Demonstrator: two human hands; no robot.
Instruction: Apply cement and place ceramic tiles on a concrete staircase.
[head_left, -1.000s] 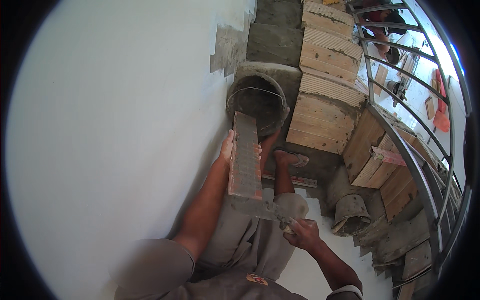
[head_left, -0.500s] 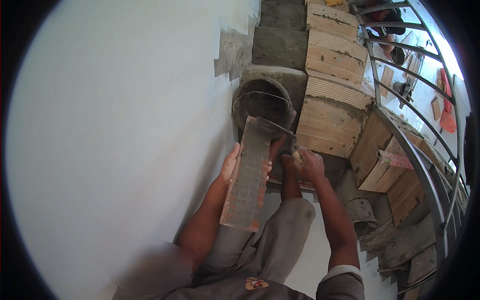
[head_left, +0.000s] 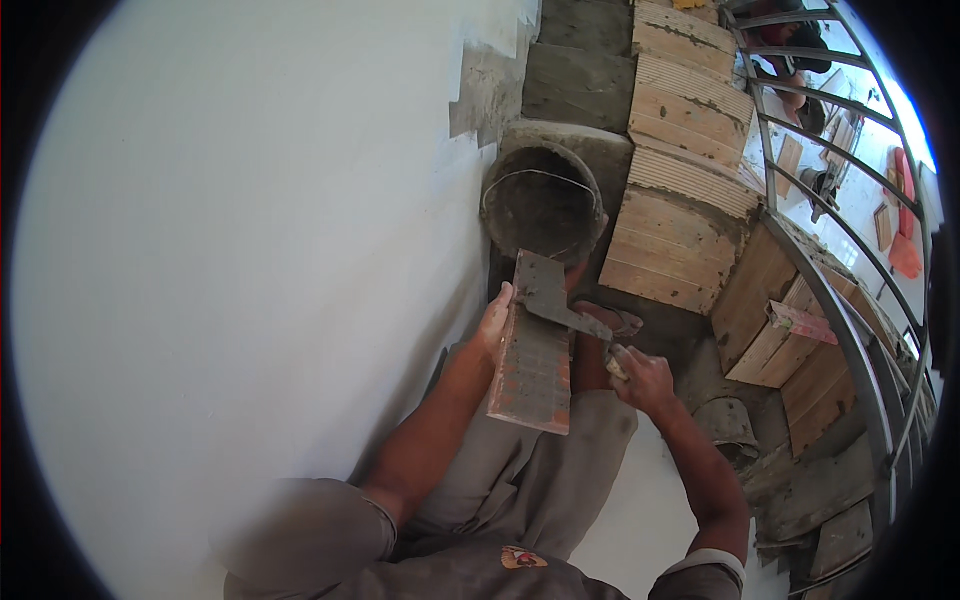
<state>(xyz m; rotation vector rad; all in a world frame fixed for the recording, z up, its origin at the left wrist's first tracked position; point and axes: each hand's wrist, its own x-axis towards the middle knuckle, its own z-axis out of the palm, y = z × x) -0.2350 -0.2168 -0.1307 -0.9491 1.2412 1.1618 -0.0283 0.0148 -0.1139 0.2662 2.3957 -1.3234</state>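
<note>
Gripped at its long side by my left hand [head_left: 496,316] is a narrow tile [head_left: 532,382], its upturned back coated with grey mortar over reddish patches. My right hand [head_left: 642,375] is closed round the handle of a trowel [head_left: 565,316], whose blade lies across the upper part of the tile, with some mortar at it. Just beyond the tile's far end stands a dirty grey bucket [head_left: 540,210] with a wire handle. My legs and a sandalled foot are below, partly hidden by the tile.
A white wall [head_left: 250,220] fills the left. Stairs with wood-look tiles [head_left: 668,260] and grey cement steps [head_left: 575,80] rise ahead. A metal railing [head_left: 830,300] curves down the right, past another bucket [head_left: 725,430]. Beyond it, a person [head_left: 790,45] and scattered materials appear below.
The trowel and my right hand rose from below the tile to its far end, then dropped slightly, bringing the blade onto the upper face. The tile shifted right with my left hand.
</note>
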